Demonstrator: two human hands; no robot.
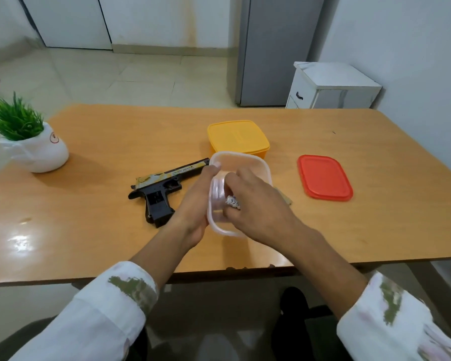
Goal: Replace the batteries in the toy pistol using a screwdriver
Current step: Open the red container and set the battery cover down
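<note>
Your left hand (197, 204) grips the tilted clear container (242, 165) by its rim; your right hand (255, 201) dips inside, fingers curled, and whether they hold anything cannot be told. The toy pistol (162, 188) lies on the tabletop (89, 230) at the container's nine o'clock.

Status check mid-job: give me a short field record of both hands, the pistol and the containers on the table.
left hand: grips the clear container, which is tilted toward the person
right hand: fingers reach inside the clear container; cannot tell what they hold
toy pistol: lies on its side on the table, left of the hands, untouched
yellow container: lid on, behind the clear one
red lid: lies flat, right of the hands
potted plant: far left
</note>
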